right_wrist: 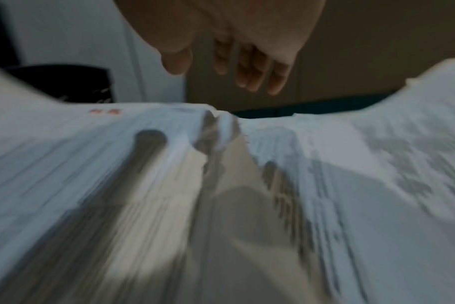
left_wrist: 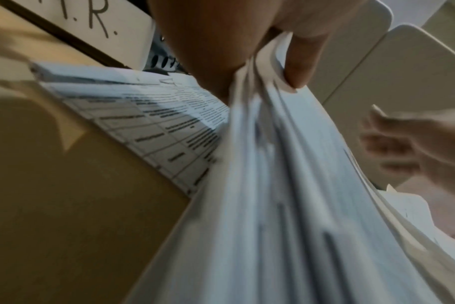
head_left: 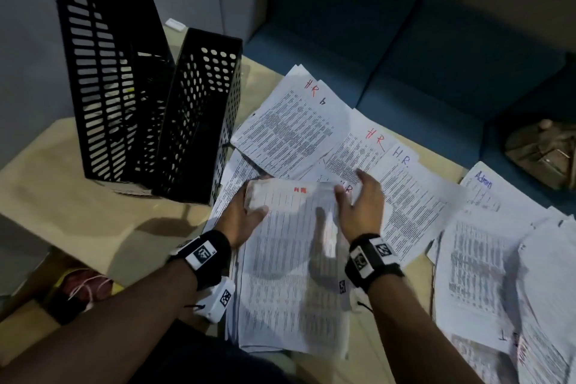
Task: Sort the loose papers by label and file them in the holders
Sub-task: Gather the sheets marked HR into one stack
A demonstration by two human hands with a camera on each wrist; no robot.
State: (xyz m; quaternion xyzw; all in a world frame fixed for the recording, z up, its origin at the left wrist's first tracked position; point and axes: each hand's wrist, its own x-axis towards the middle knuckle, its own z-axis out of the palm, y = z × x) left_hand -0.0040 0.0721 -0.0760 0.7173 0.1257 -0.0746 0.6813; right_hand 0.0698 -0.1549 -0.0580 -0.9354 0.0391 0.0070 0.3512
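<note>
Head view: left hand (head_left: pixel 246 215) pinches the top edge of a stack of papers (head_left: pixel 293 274); right hand (head_left: pixel 361 206) hovers open beside it, holders (head_left: pixel 149 97) beyond the left hand.

Left wrist view: thumb (left_wrist: pixel 299 67) clamps several sheets.

Right wrist view: fingers (right_wrist: pixel 252 67) are spread, holding nothing. Advise squaring the edges with both hands before filing.

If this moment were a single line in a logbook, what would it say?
left hand: grips stack of papers | right hand: open, above stack | holders: upright, left of papers | HR sheets: loose on table

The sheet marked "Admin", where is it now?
In the head view the Admin sheet lies at the right, beyond the right hand, beside the HR sheets.
</note>
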